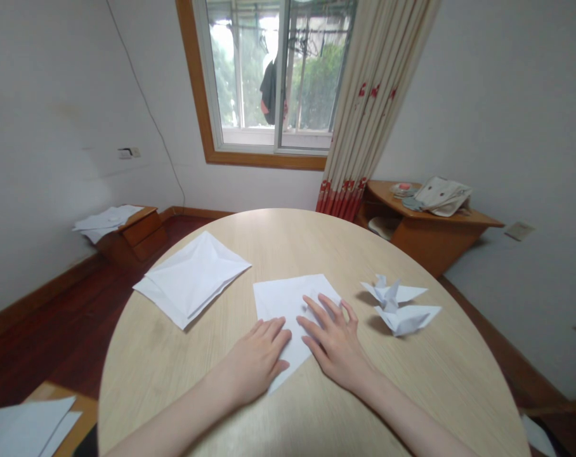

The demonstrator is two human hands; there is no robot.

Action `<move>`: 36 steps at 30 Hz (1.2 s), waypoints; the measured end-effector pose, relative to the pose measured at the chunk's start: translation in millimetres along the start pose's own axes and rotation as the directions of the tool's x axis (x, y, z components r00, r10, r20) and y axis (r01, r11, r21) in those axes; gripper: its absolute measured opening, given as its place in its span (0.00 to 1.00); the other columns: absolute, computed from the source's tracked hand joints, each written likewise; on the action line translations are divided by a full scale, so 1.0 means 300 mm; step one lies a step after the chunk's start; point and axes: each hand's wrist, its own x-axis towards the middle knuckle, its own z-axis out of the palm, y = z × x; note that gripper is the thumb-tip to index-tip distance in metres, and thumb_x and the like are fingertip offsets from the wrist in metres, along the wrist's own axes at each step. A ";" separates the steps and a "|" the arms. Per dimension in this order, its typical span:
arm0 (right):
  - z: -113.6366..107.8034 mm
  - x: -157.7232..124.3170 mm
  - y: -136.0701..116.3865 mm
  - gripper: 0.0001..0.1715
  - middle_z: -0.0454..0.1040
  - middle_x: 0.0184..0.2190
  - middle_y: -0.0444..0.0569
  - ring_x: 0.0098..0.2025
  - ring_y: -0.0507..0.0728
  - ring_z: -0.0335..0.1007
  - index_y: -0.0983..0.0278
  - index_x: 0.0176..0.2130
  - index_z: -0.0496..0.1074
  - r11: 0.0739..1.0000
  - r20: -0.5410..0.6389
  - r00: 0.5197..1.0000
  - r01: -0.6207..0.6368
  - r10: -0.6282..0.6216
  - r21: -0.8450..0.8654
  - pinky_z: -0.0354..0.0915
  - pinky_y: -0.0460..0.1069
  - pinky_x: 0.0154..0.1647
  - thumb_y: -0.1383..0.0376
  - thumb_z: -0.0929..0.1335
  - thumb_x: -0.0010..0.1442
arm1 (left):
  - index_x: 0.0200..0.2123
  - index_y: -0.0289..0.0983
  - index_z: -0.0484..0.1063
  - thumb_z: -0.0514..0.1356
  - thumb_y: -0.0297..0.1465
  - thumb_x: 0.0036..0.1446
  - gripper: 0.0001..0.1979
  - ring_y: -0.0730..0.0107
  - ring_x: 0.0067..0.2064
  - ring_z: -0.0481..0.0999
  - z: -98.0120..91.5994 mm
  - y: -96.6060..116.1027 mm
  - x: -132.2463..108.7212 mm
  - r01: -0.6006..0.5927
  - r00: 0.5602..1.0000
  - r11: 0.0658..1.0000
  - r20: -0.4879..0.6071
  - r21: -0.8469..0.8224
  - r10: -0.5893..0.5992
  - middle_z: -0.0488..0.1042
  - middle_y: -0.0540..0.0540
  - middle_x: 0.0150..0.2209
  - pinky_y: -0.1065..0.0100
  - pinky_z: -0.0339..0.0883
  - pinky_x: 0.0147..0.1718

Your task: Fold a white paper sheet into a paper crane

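Head view. Round pale wood-grain desk (412, 387) fills the lower frame. Task item: thin white paper sheet (281, 301), apparently folded, lying at the desk's near centre with one corner pointing toward the person.

Left hand (257, 362): flat, fingers together, fingertips on the sheet's left part. Grip released, nothing clenched. Right hand (333, 346): fingers spread, resting on the sheet's right part, thumb slightly raised. Grip likewise released. Both hands press or rest on the paper; no pinch seen.

On the desk's left half: large square of white paper with crease lines (190, 279), folded into layered flaps, not touching the sheet. On the desk's right half: two white origami cranes (395, 304), one just behind the other, apart from the right hand.

Past the desk's far left edge: low wooden cabinet (145, 235) carrying loose white paper (107, 222). Past its far right edge: orange-brown wooden corner shelf (435, 238) with a beige cloth bundle (443, 197). Beyond the far edge: glazed window (269, 76) and cream curtain with red pattern (373, 108). At the desk's near left edge: white paper sheets (26, 428) on a wooden surface (66, 397).
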 end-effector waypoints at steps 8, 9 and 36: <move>0.007 0.004 0.012 0.18 0.61 0.64 0.49 0.64 0.64 0.49 0.56 0.55 0.69 0.997 -0.009 0.999 0.032 -0.033 -0.074 0.41 0.63 0.62 0.57 0.63 0.67 | 0.56 0.38 0.63 0.59 0.33 0.62 0.20 0.49 0.64 0.60 0.007 0.006 -0.011 -0.003 0.998 0.999 0.071 0.048 0.000 0.59 0.32 0.63 0.47 0.55 0.60; 0.008 0.005 0.012 0.19 0.61 0.64 0.49 0.64 0.64 0.49 0.56 0.55 0.69 0.995 -0.009 0.999 0.032 -0.033 -0.091 0.42 0.63 0.61 0.57 0.63 0.67 | 0.57 0.38 0.63 0.59 0.33 0.62 0.20 0.49 0.64 0.60 0.005 0.006 -0.012 -0.004 0.997 0.999 0.077 0.054 0.000 0.59 0.33 0.64 0.46 0.54 0.60; -0.004 0.008 0.052 0.31 0.57 0.65 0.56 0.65 0.63 0.50 0.63 0.67 0.49 0.995 0.063 0.997 0.042 -0.037 -0.089 0.53 0.59 0.59 0.67 0.59 0.68 | 0.60 0.40 0.62 0.58 0.38 0.63 0.24 0.47 0.52 0.66 0.010 0.045 -0.002 0.024 1.000 0.996 0.010 0.090 -0.025 0.67 0.36 0.52 0.50 0.62 0.51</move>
